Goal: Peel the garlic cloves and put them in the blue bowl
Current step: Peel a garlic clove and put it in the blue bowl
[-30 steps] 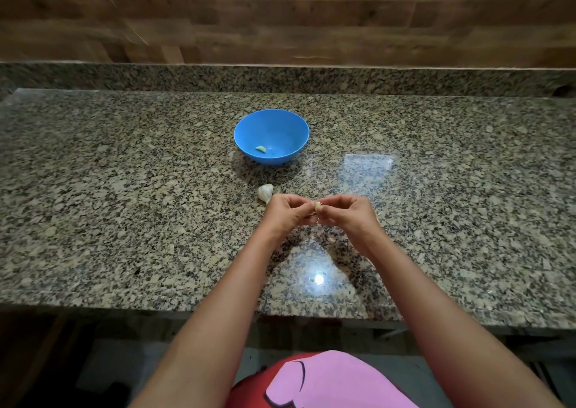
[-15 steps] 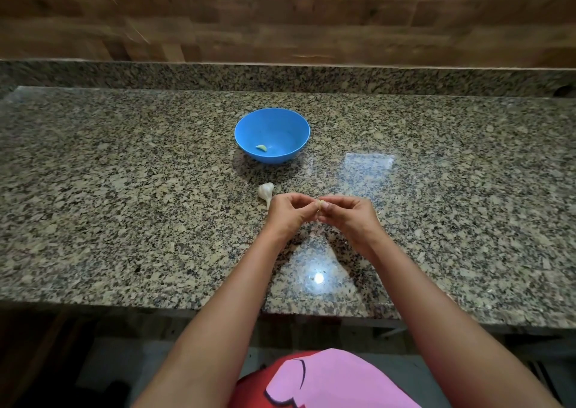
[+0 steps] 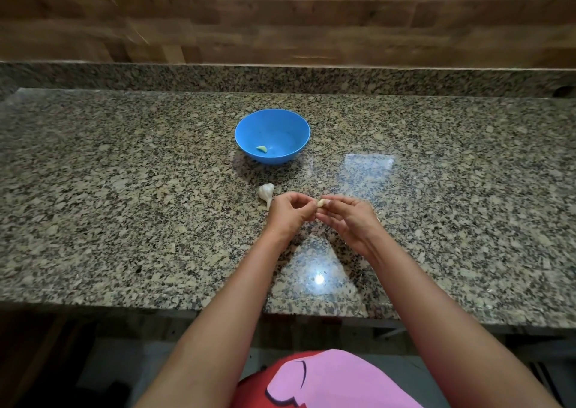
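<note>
While 2 hands, left (image 3: 290,212) and right (image 3: 349,217), pinch 1 clove (image 3: 322,203), 1 peeled clove (image 3: 262,149) sits in 1 blue bowl (image 3: 280,155).

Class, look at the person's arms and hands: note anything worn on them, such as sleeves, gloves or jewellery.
Both forearms are bare to the frame's lower edge, with no sleeves showing. The left hand and right hand wear no gloves, and no rings, watch or bracelets are visible.
</note>
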### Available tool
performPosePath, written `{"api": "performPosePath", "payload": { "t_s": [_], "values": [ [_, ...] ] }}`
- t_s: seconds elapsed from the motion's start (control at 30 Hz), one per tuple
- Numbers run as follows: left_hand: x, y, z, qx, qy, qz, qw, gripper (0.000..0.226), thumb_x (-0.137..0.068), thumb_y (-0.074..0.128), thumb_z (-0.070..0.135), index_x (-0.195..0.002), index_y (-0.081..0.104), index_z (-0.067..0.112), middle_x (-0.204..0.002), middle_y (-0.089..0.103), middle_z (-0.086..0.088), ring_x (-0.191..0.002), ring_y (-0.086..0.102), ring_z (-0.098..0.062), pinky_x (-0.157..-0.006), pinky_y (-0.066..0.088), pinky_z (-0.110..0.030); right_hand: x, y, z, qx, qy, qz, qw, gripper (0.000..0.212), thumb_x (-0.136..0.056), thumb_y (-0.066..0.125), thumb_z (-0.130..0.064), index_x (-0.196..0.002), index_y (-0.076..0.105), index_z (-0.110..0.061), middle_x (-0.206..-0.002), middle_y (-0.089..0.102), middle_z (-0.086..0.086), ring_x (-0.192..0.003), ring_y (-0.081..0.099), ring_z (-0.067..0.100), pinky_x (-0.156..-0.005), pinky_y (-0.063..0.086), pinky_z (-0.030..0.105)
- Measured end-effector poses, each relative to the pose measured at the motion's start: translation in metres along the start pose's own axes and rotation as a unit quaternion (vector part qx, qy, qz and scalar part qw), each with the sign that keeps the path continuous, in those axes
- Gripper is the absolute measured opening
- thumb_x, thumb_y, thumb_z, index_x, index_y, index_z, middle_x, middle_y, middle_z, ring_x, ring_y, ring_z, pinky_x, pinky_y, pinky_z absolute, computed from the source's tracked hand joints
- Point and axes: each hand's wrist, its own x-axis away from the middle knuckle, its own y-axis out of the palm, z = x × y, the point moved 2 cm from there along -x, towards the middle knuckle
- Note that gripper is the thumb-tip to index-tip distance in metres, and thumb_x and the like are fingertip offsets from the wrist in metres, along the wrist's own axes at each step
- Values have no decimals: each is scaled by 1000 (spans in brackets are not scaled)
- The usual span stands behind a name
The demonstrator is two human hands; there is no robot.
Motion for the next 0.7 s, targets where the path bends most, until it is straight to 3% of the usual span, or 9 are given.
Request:
{"api": "performPosePath", "payload": {
  "t_s": [0.1,0.3,0.5,0.7],
  "values": [
    [1,2,-2,-4,6,8,1000,3,-84,67,7,-84,64,8,-82,68,-8,-77,65,-20,-79,56,-32,0,1,0,-6,7,-4,1000,9,-85,56,7,-92,62,8,-85,66,18,-74,66,22,-71,57,27],
    [4,-2,-2,32,-7,6,999,7,-86,62,2,-85,61,9,-79,64,-5,-70,61,-13,-69,55,-20,0,-4,0,-30,24,-28,999,20,-86,50,12,-102,60,8,-84,65,17,-76,65,22,-73,57,28],
    [7,0,1,-8,7,-31,999,11,-86,62,2,-89,67,12,-87,69,-9,-78,64,-16,-75,56,-25,1,-6,0,-12,6,-14,1000,8,-81,56,11,-83,61,4,-76,66,14,-63,67,18,-64,58,25],
    [10,1,7,-71,29,-43,996,11,-84,67,6,-94,69,5,-90,70,-12,-83,67,-22,-82,56,-32,1,-10,2,15,3,-11,1000,8,-81,59,7,-86,64,5,-76,67,15,-63,67,19,-65,58,25]
  ]
}}
